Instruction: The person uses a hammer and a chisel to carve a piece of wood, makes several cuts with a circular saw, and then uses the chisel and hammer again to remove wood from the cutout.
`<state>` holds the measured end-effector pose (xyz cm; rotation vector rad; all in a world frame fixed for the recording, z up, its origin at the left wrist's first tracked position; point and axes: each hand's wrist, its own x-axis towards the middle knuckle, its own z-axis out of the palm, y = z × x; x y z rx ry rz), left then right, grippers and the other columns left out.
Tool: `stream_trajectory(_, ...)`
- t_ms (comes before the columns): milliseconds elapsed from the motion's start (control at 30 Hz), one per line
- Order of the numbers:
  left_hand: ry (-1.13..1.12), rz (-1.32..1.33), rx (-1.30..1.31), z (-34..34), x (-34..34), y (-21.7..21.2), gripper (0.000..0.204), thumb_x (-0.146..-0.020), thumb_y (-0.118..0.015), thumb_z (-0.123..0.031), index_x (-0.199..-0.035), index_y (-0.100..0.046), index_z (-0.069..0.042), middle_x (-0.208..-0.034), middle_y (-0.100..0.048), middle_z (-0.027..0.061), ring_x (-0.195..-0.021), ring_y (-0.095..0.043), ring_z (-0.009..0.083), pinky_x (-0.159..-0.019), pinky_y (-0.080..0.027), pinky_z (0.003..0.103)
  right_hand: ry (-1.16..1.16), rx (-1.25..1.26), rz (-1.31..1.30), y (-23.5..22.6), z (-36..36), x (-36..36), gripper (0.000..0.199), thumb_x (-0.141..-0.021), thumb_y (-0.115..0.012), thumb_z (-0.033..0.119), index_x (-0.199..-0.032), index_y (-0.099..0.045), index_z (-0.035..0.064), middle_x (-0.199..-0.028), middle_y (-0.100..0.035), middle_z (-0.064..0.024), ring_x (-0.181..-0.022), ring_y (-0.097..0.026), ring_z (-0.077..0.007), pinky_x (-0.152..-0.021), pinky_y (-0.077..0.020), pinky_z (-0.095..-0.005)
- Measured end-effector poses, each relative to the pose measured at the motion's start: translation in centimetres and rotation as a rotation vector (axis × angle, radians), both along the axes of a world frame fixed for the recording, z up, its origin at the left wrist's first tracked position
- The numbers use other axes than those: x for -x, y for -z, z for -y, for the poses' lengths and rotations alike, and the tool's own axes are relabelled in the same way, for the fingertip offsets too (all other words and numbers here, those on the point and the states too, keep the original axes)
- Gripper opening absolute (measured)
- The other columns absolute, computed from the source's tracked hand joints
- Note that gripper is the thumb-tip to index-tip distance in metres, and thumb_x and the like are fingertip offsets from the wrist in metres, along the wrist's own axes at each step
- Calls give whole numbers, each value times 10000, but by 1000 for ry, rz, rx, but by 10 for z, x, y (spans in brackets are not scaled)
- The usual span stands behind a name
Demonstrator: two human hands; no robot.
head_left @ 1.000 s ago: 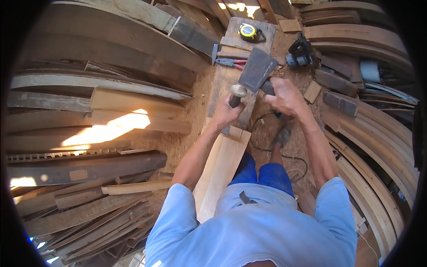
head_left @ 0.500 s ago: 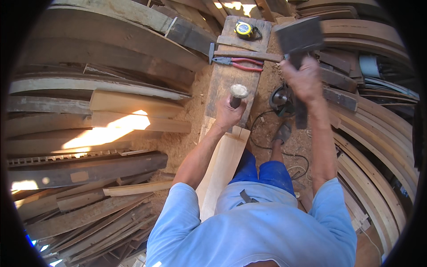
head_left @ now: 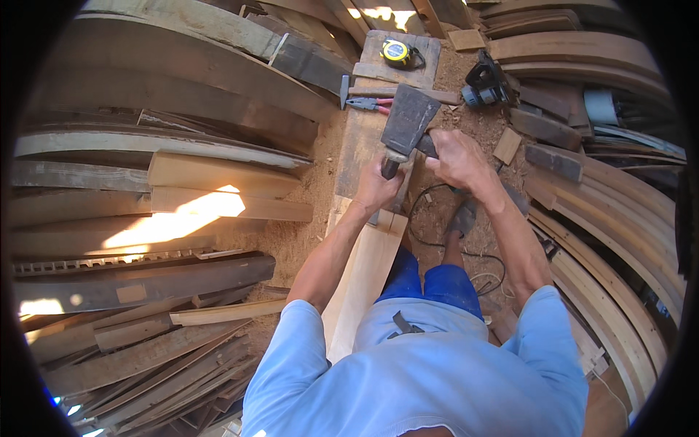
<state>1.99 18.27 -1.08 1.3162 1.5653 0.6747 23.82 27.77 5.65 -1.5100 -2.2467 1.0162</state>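
Chisel [head_left: 389, 169] gripped upright on board [head_left: 364, 269] by left hand [head_left: 375, 188] | hatchet [head_left: 408, 124] clasped in right hand [head_left: 455, 156], head meeting chisel top | step judged: striking | next: square blow needed.

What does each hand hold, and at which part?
The left hand grips a chisel by its handle. The right hand holds a hatchet by its handle, close behind the head.

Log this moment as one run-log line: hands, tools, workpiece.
left hand: grips chisel upright on pale board | right hand: holds hatchet, head flat on chisel top | nearby: tape measure, pliers
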Motion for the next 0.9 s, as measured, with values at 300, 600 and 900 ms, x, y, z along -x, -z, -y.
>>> stream_trajectory(300, -216, 110, 120, 10, 9, 5, 225, -906, -739, -173, -1070, -650, -48, -761, -636, 24, -729, -547, 84, -664, -498, 310, 257, 237, -315, -46, -4, -19, 244, -832, -757, 167, -974, -641, 6, -772, -620, -29, -654, -580, -145, -609, -485, -332)
stream_trajectory(600, -129, 16, 2, 5, -10, -12, 197, -903, -716, -147, -1055, -653, -39, -808, -653, 32, -745, -581, 104, -687, -510, 318, 524, 134, -425, -67, -28, -54, 235, -873, -767, 221, -906, -667, 11, -803, -658, -31, -739, -608, -153, -676, -517, -355)
stream_trajectory(900, -98, 68, -12, 9, -20, -12, 182, -926, -716, -159, -1039, -631, -44, -767, -603, 8, -722, -525, 79, -653, -485, 305, 66, 111, -163, -40, 3, -17, 266, -801, -720, 159, -996, -660, -12, -838, -680, -205, -800, -668, -319, -779, -541, -424)
